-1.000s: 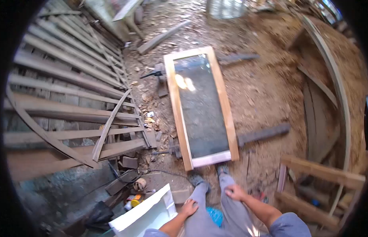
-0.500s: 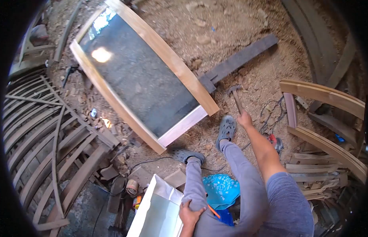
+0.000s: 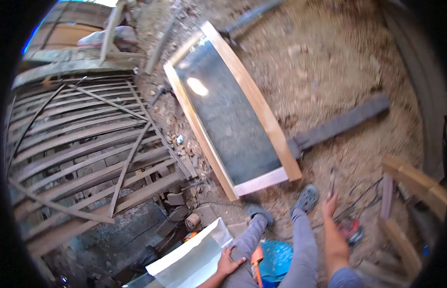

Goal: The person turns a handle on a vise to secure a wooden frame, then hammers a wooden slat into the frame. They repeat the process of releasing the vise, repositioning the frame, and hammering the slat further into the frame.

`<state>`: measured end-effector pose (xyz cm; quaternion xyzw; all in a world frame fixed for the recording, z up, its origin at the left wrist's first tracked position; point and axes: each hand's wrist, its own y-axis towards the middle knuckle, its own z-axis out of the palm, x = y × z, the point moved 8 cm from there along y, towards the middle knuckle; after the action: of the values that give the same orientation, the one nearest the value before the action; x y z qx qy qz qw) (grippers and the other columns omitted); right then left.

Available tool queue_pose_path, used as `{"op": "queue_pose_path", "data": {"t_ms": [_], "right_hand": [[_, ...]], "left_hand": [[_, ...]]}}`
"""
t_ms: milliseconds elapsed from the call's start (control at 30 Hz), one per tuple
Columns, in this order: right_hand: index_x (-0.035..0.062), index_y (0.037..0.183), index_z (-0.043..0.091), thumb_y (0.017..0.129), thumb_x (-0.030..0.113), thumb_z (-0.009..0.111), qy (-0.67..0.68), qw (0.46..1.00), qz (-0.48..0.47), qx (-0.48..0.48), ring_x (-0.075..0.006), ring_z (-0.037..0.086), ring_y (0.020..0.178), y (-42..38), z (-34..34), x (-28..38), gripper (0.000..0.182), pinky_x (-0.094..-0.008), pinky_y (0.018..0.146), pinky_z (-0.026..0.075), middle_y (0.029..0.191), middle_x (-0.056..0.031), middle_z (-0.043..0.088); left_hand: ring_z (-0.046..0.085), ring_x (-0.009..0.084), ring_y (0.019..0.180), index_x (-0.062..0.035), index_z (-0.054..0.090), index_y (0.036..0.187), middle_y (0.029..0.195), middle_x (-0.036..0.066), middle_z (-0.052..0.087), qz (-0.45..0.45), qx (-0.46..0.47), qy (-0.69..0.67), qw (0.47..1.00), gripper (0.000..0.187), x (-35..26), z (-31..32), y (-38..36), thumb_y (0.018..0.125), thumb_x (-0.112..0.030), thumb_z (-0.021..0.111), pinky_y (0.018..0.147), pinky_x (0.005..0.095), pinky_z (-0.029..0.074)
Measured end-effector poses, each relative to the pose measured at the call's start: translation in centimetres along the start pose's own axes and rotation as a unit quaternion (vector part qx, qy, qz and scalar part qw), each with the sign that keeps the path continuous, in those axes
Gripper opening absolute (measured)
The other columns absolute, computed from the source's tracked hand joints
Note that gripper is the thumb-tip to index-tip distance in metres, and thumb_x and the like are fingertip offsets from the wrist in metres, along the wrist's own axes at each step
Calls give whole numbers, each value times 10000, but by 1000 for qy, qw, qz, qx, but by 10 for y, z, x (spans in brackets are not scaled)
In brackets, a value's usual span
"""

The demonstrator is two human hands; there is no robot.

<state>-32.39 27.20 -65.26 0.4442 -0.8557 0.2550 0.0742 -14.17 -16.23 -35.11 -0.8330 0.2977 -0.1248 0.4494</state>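
Observation:
My right hand [image 3: 330,204] is closed around the handle of a hammer [image 3: 333,178], held out low at my right side with its head pointing away from me. My left hand [image 3: 229,262] lies with fingers apart on my left thigh, beside a white-wrapped sheet of glass [image 3: 197,257]. Ahead of my feet stands a wooden-framed glass panel [image 3: 233,113], with pale side rails and a pinkish end rail [image 3: 262,182]. Between my legs, an orange-handled tool [image 3: 257,255] shows next to a turquoise patterned cloth [image 3: 276,259].
A dark wooden beam [image 3: 346,120] reaches right from the panel. Slatted wooden frames [image 3: 89,158] fill the left. Another wooden frame [image 3: 418,178] stands at right, near a red power tool [image 3: 350,230] and cables. A can [image 3: 192,221] sits near the glass. Shavings cover the ground.
My view has swung left, so the panel and my legs appear farther right and more of the slatted frames shows. The hammer stays in my right hand; my left hand stays on my thigh.

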Motion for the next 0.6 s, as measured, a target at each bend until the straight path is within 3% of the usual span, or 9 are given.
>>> {"op": "queue_pose_path", "data": {"t_ms": [33,100,167,200,233,267,367,467,600], "right_hand": [[-8,1262,464,972,307,469,43,991,45,117,-504,562,980,-10,-31,11,429,-531,830,442,1084,-308,593],[-27,1234,466,990,293,418,43,989,71,125,-505,530,1046,-33,-90,3,406,-520,882,415,1126,-327,567],[-41,1285,456,1002,355,370,88,970,116,193,-495,471,1161,-61,-167,10,494,-508,981,361,1203,-350,527],[-45,1339,425,1004,393,348,-56,961,92,256,-470,464,1211,-61,-214,-15,556,-492,1027,353,1249,-340,518],[-36,1381,395,1008,358,357,-50,968,91,227,-430,480,1238,-59,-227,-46,544,-493,1051,354,1257,-318,536],[-23,1378,405,998,318,424,168,913,240,284,-376,514,1232,-75,-310,67,510,-494,1028,390,1184,-295,586],[-24,1366,418,992,309,443,39,948,186,254,-363,542,1189,-52,-376,46,502,-484,995,412,1150,-284,599],[-26,1354,431,985,301,462,-12,956,158,246,-350,570,1145,-14,-419,93,494,-474,963,434,1115,-272,612],[-27,1337,449,976,290,488,-93,954,96,269,-333,606,1087,65,-443,135,483,-462,919,464,1069,-257,630]], "left_hand": [[473,353,1279,-84,488,1358,1319,247,517,26,-19,-8,999,856,-14,-15,-7,686,-523,784,1063,402,381],[457,334,1296,-13,459,1370,1364,205,509,-19,42,-259,965,798,-47,-49,-5,780,-473,738,1078,388,356],[538,251,1220,-71,390,1417,1342,142,545,-96,107,-565,812,607,-82,-84,-18,941,-395,583,1017,392,425],[580,232,1159,-93,360,1426,1328,131,556,-58,138,-622,769,595,-116,-120,-22,960,-408,552,979,401,466],[599,231,1124,-93,378,1418,1292,126,580,-43,107,-579,807,582,-127,-138,-23,956,-390,570,950,402,493],[593,213,1128,-74,430,1391,1256,119,601,-6,84,-529,845,550,-124,-138,-12,945,-344,605,944,378,496],[628,209,1034,-37,552,1280,1184,114,634,7,5,-403,915,463,-98,-129,0,916,-304,653,879,322,513],[636,205,1018,-28,558,1267,1156,117,644,-135,49,-549,824,465,-56,-91,2,907,-304,657,864,327,514],[646,215,994,-18,605,1211,1104,125,667,-212,26,-472,856,478,-35,-93,-37,891,-370,655,835,359,516]]}}
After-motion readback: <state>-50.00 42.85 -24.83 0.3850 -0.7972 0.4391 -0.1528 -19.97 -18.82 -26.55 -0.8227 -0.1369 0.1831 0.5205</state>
